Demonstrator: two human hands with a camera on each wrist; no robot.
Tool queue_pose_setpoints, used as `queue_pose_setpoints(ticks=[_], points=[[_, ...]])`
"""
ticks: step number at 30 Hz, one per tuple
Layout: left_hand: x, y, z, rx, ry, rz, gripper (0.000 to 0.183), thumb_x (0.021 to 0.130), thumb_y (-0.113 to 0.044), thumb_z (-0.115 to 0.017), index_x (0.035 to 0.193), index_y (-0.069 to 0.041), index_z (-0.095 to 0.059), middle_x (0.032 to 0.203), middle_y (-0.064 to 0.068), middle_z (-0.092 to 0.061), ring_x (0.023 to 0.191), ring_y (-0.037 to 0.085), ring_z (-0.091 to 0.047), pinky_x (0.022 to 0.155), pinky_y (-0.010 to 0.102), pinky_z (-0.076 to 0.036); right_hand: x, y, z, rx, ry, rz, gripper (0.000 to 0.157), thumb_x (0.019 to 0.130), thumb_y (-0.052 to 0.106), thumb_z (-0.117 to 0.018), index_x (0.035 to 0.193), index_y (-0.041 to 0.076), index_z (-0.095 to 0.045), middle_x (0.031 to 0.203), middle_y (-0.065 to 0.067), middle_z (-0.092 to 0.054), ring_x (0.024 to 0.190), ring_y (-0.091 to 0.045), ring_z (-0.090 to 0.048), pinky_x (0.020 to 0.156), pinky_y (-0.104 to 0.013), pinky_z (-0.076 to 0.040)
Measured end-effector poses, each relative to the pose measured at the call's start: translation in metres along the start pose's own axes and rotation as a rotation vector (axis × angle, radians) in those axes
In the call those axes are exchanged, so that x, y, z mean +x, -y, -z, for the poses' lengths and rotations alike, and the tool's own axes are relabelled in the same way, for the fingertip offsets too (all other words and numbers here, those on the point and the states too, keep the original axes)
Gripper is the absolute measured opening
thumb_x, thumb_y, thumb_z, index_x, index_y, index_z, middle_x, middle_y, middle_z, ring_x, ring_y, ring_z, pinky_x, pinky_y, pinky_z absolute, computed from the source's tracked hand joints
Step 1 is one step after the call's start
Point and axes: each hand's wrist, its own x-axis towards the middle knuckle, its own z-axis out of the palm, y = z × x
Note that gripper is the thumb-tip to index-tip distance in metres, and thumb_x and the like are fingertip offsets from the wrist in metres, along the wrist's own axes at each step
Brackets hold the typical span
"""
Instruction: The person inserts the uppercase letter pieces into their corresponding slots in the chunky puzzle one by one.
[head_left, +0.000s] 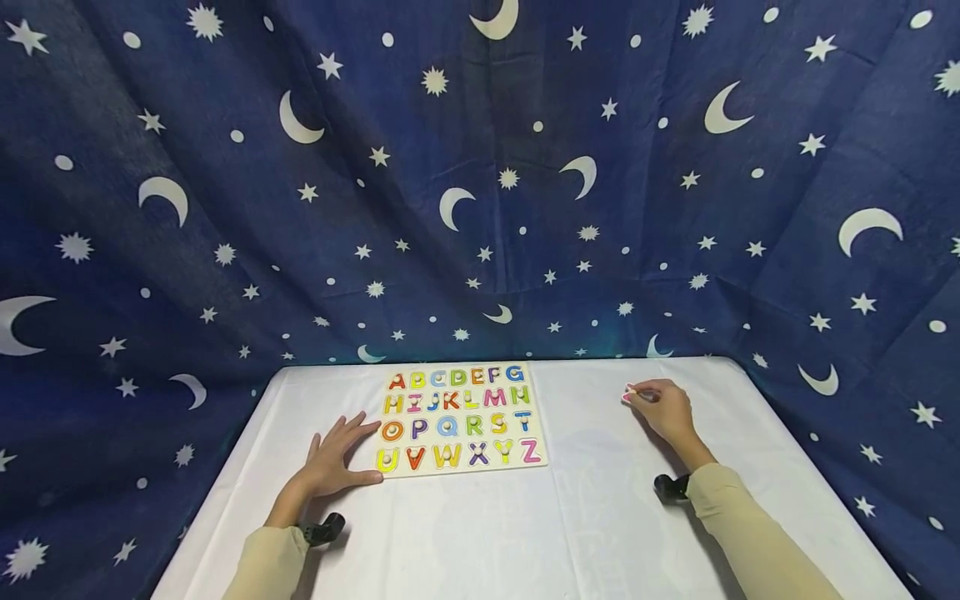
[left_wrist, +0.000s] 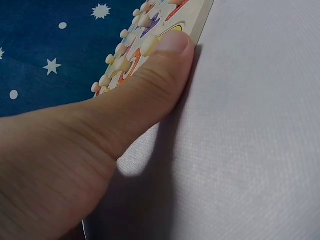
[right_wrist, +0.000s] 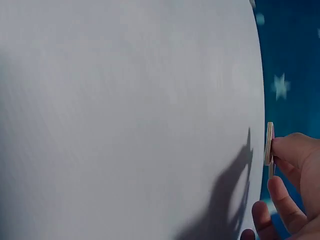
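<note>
A wooden alphabet puzzle board (head_left: 462,473) lies on the table, its colourful letters set in rows, many with round knobs. My left hand (head_left: 333,462) spreads its fingers along the board's left side. In the left wrist view the thumb (left_wrist: 167,62) presses on the board's corner beside the yellow U. Well to the right of the board, my right hand (head_left: 667,412) pinches a small pink-and-white letter puzzle piece (head_left: 627,393) between thumb and fingertips. The right wrist view shows this piece (right_wrist: 269,145) edge-on, held above the table; which letter it is I cannot tell.
White cloth covers the table (head_left: 480,542). A dark blue curtain (head_left: 510,208) with moons and stars hangs behind and at both sides. Black wrist-camera mounts (head_left: 324,529) sit at both wrists, below beige sleeves (head_left: 750,525).
</note>
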Motion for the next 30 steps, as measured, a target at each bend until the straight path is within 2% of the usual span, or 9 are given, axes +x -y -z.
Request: queue_pose_setpoints(ticks=[6, 11, 16, 24, 30], points=[[0.001, -0.003, 0.002, 0.027, 0.039, 0.031, 0.100, 0.070, -0.058, -0.089, 0.152, -0.018, -0.049, 0.166, 0.021, -0.028, 0.153, 0.051, -0.011, 0.116, 0.077, 0.004, -0.017, 0.034, -0.024, 0.079, 0.069, 0.068, 0.013, 0.087, 0.012, -0.081, 0.098, 0.005, -0.079, 0.109, -0.018, -0.070, 0.094, -0.034, -0.066, 0.082, -0.046, -0.053], [0.002, -0.003, 0.004, 0.032, 0.038, 0.027, 0.099, 0.070, -0.056, -0.090, 0.152, -0.018, -0.049, 0.166, 0.021, -0.028, 0.153, 0.051, -0.011, 0.115, 0.078, 0.003, -0.034, 0.067, -0.041, 0.137, 0.134, 0.120, 0.009, 0.085, 0.010, -0.082, 0.093, 0.008, -0.079, 0.105, -0.012, -0.071, 0.093, -0.030, -0.067, 0.083, -0.047, -0.056], [0.001, -0.003, 0.004, 0.033, 0.038, 0.029, 0.100, 0.069, -0.057, -0.090, 0.152, -0.017, -0.050, 0.165, 0.022, -0.029, 0.153, 0.051, -0.012, 0.115, 0.079, 0.002, -0.048, 0.090, -0.055, 0.195, 0.184, 0.153, 0.011, 0.081, 0.007, -0.085, 0.090, 0.010, -0.079, 0.100, -0.006, -0.072, 0.091, -0.027, -0.067, 0.083, -0.046, -0.056], [0.000, -0.003, 0.004, 0.029, 0.038, 0.031, 0.099, 0.069, -0.055, -0.090, 0.152, -0.017, -0.050, 0.165, 0.023, -0.030, 0.153, 0.051, -0.012, 0.114, 0.079, 0.002, -0.066, 0.109, -0.071, 0.215, 0.238, 0.164, 0.013, 0.080, 0.007, -0.086, 0.089, 0.014, -0.080, 0.098, 0.002, -0.071, 0.088, -0.022, -0.061, 0.079, -0.038, -0.051], [0.001, -0.003, 0.004, 0.025, 0.037, 0.020, 0.099, 0.070, -0.055, -0.090, 0.152, -0.017, -0.050, 0.165, 0.022, -0.030, 0.153, 0.051, -0.012, 0.114, 0.079, 0.003, -0.074, 0.116, -0.080, 0.255, 0.275, 0.162, 0.013, 0.079, 0.007, -0.086, 0.088, 0.015, -0.081, 0.100, 0.002, -0.069, 0.093, -0.020, -0.057, 0.083, -0.038, -0.048]])
